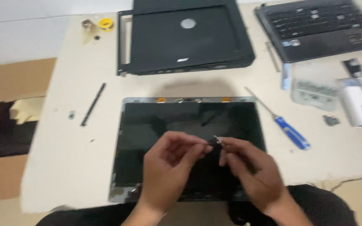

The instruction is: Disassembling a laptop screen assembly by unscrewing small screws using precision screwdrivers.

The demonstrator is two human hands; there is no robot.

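A small, pale metal part (217,140) is pinched between the fingertips of the left hand (170,167) and the right hand (248,169), which meet over the middle of a bare laptop screen panel (156,125). The part is tiny and blurred; only a light, shiny tip can be made out above the right thumb, and its exact shape cannot be told. The fingers of both hands are drawn together around it, the left thumb and forefinger touching the right fingertips.

The panel lies flat on a beige table (63,159), near the person, its glass dark and glossy, with a thin grey metal frame and small orange tabs along its far edge. Its near edge is worn and partly hidden by the wrists.

Far from the hands, a black laptop lid (181,42) with a round silver badge lies face down, its bezel loose at the left side. At the far right a laptop base (319,27) with its keyboard is seen. A blue-handled screwdriver (281,125) lies just right of the panel, its shaft pointing far-left. A thin black strip (93,104) lies left of the panel. At the right, a white box (359,106) and a clear plastic piece (313,92) are placed close together. A yellow tape roll (105,24) sits at the far left corner.
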